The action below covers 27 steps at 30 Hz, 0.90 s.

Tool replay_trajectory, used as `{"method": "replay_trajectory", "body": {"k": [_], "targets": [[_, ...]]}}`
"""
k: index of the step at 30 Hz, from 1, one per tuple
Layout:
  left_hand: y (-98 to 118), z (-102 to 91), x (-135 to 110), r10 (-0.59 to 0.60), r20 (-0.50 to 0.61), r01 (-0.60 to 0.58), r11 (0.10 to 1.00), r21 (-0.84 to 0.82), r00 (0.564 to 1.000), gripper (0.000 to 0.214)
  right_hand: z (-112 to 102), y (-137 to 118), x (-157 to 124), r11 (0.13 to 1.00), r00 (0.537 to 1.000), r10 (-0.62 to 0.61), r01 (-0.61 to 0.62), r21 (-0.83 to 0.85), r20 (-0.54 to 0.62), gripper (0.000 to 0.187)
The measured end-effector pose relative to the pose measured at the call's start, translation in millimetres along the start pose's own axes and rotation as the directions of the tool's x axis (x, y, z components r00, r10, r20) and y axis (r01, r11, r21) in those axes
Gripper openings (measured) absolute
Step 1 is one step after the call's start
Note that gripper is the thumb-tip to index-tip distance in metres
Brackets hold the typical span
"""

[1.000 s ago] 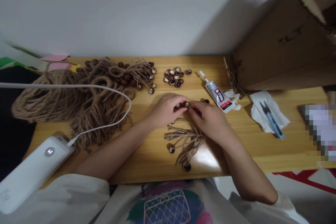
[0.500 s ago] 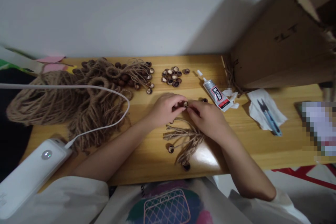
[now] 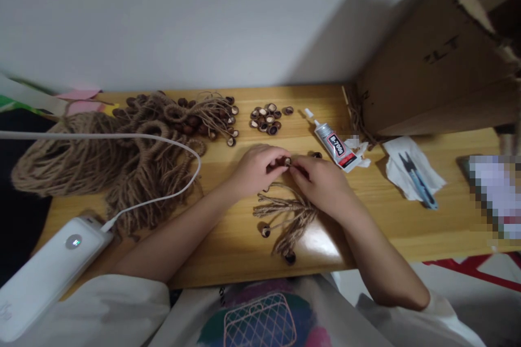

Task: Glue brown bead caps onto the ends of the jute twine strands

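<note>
My left hand [image 3: 257, 169] and my right hand [image 3: 321, 183] meet over the middle of the wooden table [image 3: 391, 227]. Both pinch a small brown nut shell [image 3: 287, 161] between their fingertips. Below the hands lies a bundle of jute cords [image 3: 287, 216] with shells glued to some ends. A further shell [image 3: 315, 155] sits just behind my right hand. A tube of glue [image 3: 336, 146] lies to the right of the hands.
A pile of loose shells [image 3: 267, 117] sits at the back. Jute twine and finished tassels [image 3: 122, 157] cover the left side. A white power bank [image 3: 44, 274] with its cable lies front left. Small snips [image 3: 419, 187] rest on tissue at right, beside a cardboard box [image 3: 439, 70].
The hands have stayed pinched together on the shell. The view has shifted slightly; nothing else has moved.
</note>
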<state>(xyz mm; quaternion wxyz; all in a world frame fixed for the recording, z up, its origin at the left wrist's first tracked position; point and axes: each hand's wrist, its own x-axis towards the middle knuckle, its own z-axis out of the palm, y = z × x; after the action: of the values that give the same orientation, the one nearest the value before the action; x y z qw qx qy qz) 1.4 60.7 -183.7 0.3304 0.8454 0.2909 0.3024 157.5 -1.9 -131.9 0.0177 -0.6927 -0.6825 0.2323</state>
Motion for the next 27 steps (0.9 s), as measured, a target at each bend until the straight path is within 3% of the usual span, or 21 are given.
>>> {"method": "replay_trajectory", "body": {"k": [27], "targets": [[-0.3,-0.4,0.1,0.004,0.005,-0.004,1.0,0.009,1.0,0.024,0.6,0.9,0.3,1.0,1.0,0.001,-0.001,-0.006,0.002,0.02]]}}
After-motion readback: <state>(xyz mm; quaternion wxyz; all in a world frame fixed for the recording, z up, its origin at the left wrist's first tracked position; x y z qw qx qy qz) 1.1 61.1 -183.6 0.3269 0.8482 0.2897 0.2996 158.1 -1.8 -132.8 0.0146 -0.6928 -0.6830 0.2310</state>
